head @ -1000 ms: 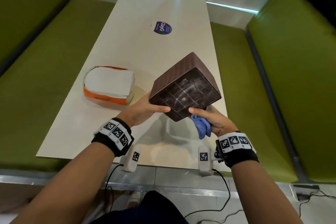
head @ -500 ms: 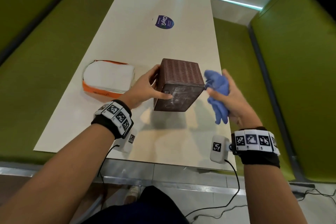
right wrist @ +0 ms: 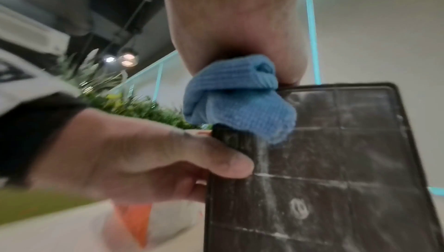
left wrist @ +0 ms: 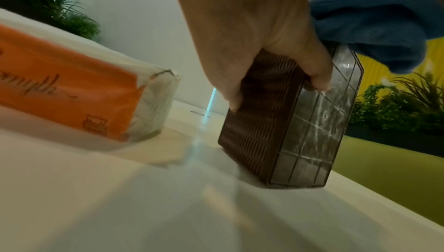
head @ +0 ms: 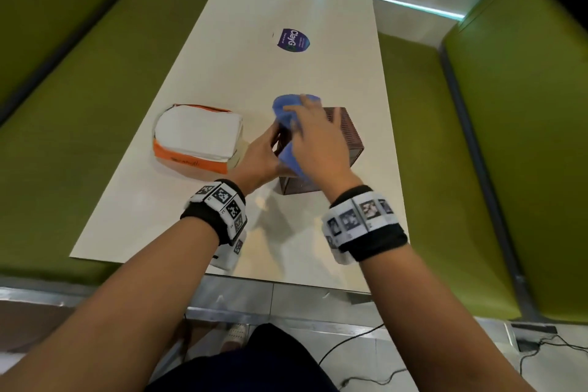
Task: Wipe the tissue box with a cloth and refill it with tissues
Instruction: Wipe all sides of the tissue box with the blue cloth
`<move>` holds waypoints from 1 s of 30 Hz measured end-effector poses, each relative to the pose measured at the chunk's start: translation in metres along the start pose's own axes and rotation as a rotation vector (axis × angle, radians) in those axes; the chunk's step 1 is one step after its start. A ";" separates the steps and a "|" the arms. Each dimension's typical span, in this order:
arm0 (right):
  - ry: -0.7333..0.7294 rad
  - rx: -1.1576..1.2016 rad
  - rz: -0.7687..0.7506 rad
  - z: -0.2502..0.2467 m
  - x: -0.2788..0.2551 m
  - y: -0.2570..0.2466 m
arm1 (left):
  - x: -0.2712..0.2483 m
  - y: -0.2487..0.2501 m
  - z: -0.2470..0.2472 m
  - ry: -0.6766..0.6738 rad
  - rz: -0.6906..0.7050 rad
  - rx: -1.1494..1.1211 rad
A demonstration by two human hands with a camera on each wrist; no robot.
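Blue microfibre cloth [right wrist: 240,104] is bunched inside the right hand [head: 318,143], whose fingers curl round it and press it onto the top of the brown tissue box [head: 346,137]. A second ago that hand held the cloth off below the lifted, tilted box; half a second ago it hovered at the box's right side. Now the box stands on the white table [head: 286,248], centre of the head view, its dusty gridded base [right wrist: 336,180] turned toward the wearer. The left hand [head: 257,159] grips the box's left edge, thumb on the gridded face, steadying it. So wiping has resumed, I'd judge, on the upper face; streaks remain on the base. At centre left the orange tissue pack [head: 197,140] waits, well short of refilling.
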State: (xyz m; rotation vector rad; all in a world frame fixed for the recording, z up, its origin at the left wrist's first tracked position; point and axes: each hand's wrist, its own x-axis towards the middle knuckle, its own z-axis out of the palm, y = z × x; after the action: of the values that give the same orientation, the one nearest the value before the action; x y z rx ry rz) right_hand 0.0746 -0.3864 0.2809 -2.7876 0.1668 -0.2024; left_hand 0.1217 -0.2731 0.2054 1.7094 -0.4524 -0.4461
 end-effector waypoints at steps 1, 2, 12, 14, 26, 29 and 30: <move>0.032 0.037 0.054 -0.006 0.004 0.012 | 0.001 -0.003 -0.001 -0.013 -0.005 -0.029; 0.065 0.075 0.128 -0.013 0.008 0.026 | 0.001 -0.006 -0.003 -0.018 -0.016 -0.031; 0.024 -0.091 -0.066 0.010 0.000 -0.006 | 0.009 -0.009 0.011 0.065 -0.007 0.178; 0.069 -0.029 0.034 -0.001 0.009 0.021 | 0.006 -0.007 0.008 0.024 -0.043 0.086; 0.044 -0.119 -0.038 0.007 0.004 0.009 | 0.003 -0.007 0.006 0.007 -0.013 0.013; 0.083 -0.068 0.123 -0.010 0.017 0.048 | 0.004 -0.008 0.005 0.028 -0.027 0.028; 0.091 -0.001 0.216 -0.016 0.021 0.056 | 0.005 -0.008 0.006 0.035 -0.022 0.031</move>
State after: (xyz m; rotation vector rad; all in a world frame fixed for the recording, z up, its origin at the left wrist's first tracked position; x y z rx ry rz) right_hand 0.0877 -0.4474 0.2791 -2.7365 0.4874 -0.2753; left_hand 0.1232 -0.2791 0.1960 1.7507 -0.4168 -0.4266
